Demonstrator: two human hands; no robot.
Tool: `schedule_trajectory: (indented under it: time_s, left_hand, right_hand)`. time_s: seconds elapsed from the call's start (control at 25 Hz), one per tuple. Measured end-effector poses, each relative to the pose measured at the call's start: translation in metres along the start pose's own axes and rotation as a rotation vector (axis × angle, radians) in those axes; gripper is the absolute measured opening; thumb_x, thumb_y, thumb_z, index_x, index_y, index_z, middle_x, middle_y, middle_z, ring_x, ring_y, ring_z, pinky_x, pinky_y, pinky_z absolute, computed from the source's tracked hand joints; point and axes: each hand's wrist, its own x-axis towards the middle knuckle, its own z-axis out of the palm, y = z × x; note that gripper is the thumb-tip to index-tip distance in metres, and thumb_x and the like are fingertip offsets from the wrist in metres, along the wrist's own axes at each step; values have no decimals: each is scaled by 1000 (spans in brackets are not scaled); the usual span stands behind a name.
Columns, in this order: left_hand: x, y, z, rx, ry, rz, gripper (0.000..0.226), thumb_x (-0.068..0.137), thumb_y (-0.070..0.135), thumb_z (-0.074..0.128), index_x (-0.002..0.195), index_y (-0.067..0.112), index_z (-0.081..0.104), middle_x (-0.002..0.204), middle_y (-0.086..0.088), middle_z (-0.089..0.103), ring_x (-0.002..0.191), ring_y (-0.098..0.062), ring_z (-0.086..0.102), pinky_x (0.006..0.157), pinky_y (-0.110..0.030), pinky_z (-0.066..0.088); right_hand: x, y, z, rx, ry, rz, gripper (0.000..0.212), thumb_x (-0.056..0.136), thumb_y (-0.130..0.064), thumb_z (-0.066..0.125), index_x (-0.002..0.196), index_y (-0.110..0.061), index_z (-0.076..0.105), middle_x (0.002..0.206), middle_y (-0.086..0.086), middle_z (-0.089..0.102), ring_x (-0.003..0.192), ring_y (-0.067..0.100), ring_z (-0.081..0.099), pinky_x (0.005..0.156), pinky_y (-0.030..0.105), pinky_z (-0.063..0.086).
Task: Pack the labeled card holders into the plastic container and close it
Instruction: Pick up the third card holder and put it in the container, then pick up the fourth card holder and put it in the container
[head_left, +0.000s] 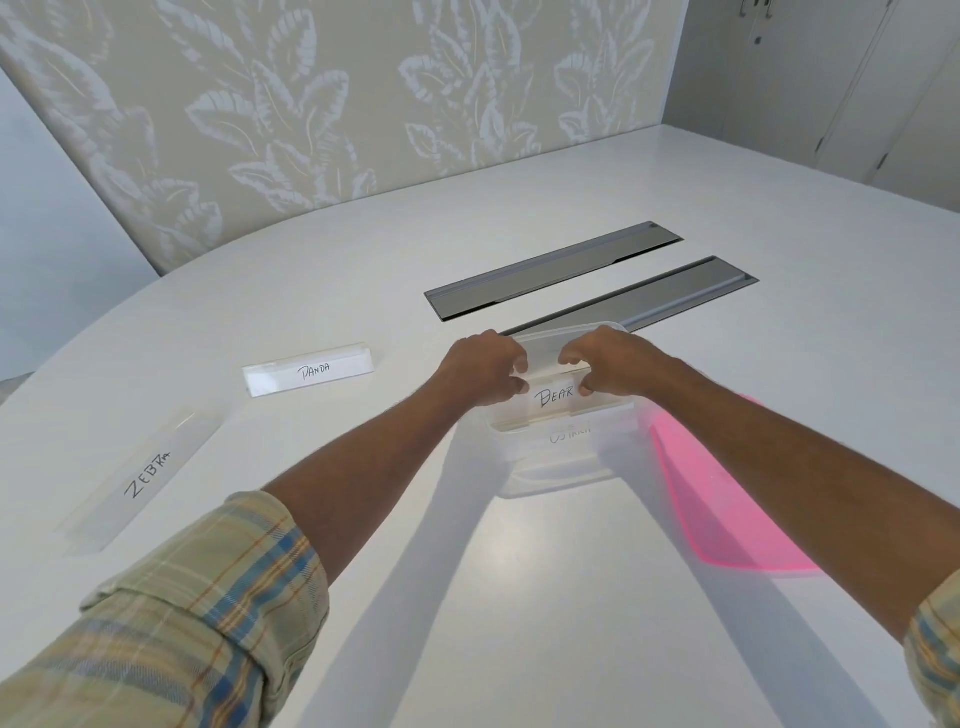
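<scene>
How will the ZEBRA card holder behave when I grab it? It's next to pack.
The ZEBRA card holder looks like clear rigid plastic, so probably stiff and light. Its glossy faces may be slippery; pinching both ends, as both hands do on the BEAR holder, seems safer. It lies flat on the table, so it's unlikely to roll.

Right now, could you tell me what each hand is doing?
Left hand: closed on the BEAR card holder.
Right hand: closed on the same holder.
</scene>
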Motion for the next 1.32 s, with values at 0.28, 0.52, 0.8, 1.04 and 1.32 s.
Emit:
schedule_trajectory:
  time_s: [0.28,0.52,0.8,1.04,1.32]
  left_hand:
    - [-33,-7,-34,-141,204,112,25,99,37,67,121,30,76,114,12,81,110,-16,72,90,-37,58]
    - [-73,-70,-57,-116,267,36,26,99,37,67,123,30,75,116,12,80,116,-16,71,95,-39,57]
    - [-125,-181,-66,-26,166,-190,35,99,42,66,132,30,70,129,10,73,126,-21,62,102,-38,51]
    - [-164,-268,-69,-10,153,-369,44,98,43,67,140,30,63,138,8,69,136,-22,57,109,-43,49]
    - [-168,-340,-43,-45,75,-463,64,92,39,76,151,32,53,157,4,55,149,-22,46,116,-47,44]
  right_hand:
    - [-11,-25,-22,-15,178,11,25,93,-36,72,117,-32,75,117,-10,76,113,21,69,82,32,51]
    - [-9,-67,-44,51,392,43,15,95,-29,64,102,-23,76,100,-5,79,96,28,70,73,34,53]
    - [28,-135,-51,101,232,-33,56,94,-47,71,139,-18,57,142,5,61,132,28,54,97,44,51]
    - [70,-190,-41,133,189,-82,68,92,-48,73,149,-19,51,152,2,54,143,25,47,107,42,43]
    - [131,-243,-16,127,123,-121,71,92,-49,72,152,-21,46,150,5,53,147,25,41,111,45,43]
